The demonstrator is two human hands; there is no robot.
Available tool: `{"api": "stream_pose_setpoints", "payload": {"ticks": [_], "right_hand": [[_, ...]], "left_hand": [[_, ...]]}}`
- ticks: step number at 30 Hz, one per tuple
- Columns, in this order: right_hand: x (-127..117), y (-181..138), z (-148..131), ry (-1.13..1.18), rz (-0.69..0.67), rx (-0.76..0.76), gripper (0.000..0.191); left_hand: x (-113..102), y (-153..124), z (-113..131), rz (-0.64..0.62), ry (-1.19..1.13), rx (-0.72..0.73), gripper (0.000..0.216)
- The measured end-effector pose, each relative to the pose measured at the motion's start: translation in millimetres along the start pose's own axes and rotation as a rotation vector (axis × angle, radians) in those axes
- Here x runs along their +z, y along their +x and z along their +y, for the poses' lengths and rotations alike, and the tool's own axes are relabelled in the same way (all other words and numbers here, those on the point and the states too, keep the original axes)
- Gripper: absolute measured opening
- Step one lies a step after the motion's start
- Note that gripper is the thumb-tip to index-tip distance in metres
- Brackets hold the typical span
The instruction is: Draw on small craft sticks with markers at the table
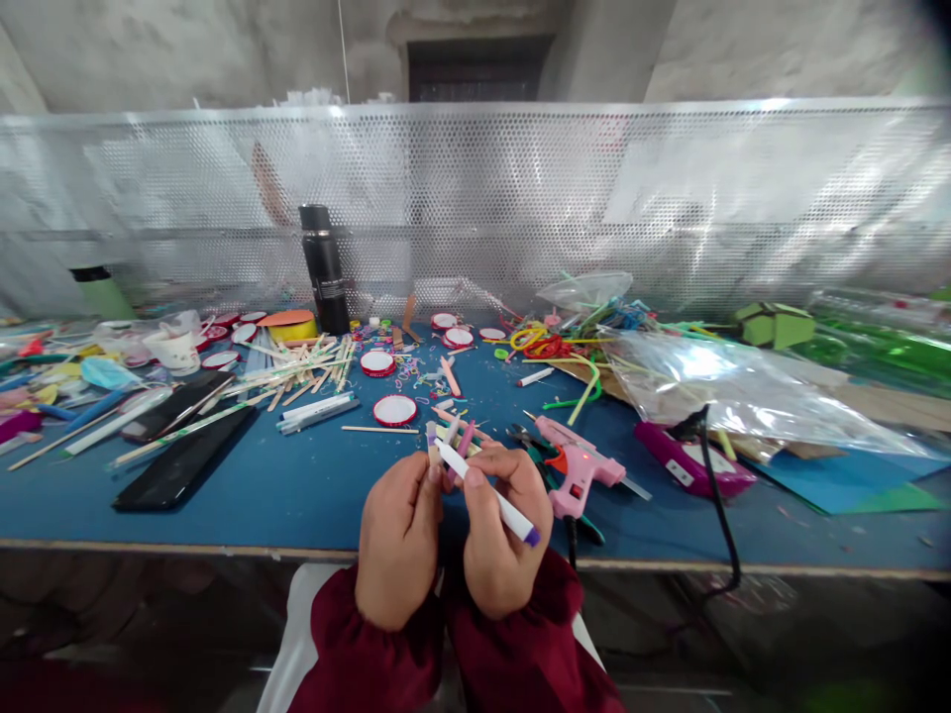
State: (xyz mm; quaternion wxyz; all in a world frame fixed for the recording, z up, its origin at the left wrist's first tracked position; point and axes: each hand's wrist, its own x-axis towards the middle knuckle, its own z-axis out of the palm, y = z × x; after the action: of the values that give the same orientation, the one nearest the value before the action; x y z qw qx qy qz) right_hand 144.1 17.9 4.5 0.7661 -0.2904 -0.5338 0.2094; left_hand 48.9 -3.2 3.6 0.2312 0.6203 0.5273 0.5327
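My right hand (507, 525) grips a white marker (482, 487) with a purple end. The marker's tip points up and left, at the stick in my other hand; whether it touches cannot be made out. Pinched upright in my left hand (399, 535) is a small wooden craft stick (433, 446), purple near its top. Just beyond my fingers lie several sticks, some pink or purple (466, 438). A pink hot glue gun (580, 465) rests to the right of my right hand, with dark-handled pliers (529, 439) beside it.
Two black phones (185, 460) and several white markers (318, 411) lie left. Behind them are loose craft sticks (316, 366), a black bottle (325, 272) and red-rimmed round discs (395, 409). Right are a purple device (690, 460), a black cable (717, 505) and plastic bags (713, 376).
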Motion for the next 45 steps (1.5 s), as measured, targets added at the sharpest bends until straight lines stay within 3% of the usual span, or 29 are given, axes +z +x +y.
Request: {"api": "stream_pose_setpoints", "payload": {"ticks": [45], "right_hand": [[-0.8, -0.4, 0.5, -0.03, 0.017, -0.01, 0.013]], "left_hand": [[-0.8, 0.3, 2.7, 0.02, 0.036, 0.009, 0.039]]}}
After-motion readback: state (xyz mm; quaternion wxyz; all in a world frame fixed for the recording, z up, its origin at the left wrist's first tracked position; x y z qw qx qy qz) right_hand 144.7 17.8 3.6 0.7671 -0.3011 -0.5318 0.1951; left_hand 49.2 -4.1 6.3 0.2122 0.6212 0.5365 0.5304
